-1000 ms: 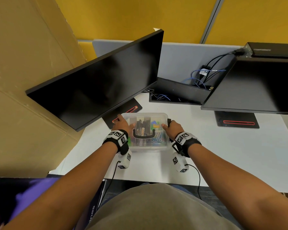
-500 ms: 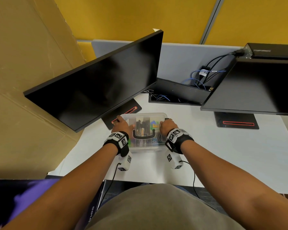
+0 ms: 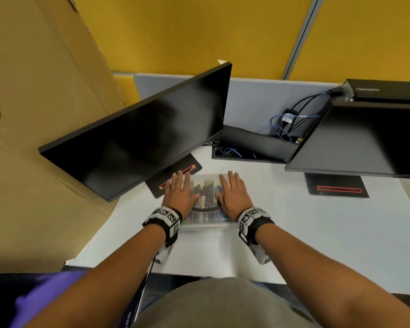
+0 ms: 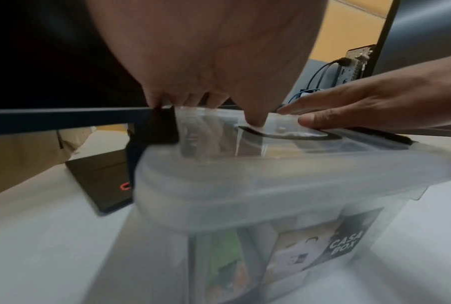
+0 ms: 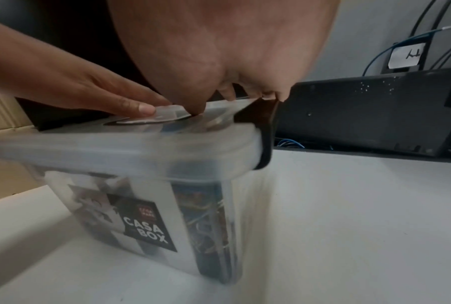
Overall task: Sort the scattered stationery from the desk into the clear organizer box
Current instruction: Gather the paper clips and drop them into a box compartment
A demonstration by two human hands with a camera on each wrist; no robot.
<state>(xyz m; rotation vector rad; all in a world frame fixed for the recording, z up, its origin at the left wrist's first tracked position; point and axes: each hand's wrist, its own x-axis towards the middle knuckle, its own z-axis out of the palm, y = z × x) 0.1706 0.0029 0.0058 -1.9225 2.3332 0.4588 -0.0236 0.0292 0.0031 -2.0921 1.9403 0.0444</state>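
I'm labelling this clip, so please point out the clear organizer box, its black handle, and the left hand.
clear organizer box [image 5: 151, 152], right wrist view, near rim of its lid.
black handle [image 3: 205, 209], head view, its near bar between the hands.
left hand [image 3: 179, 194], head view, back of the hand, flat on the lid.

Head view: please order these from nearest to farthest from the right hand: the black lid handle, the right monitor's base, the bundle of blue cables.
1. Black lid handle: on the clear box, beside the thumb of the right hand.
2. Right monitor's base: on the desk, to the right.
3. Blue cables: behind, against the grey divider, farthest.
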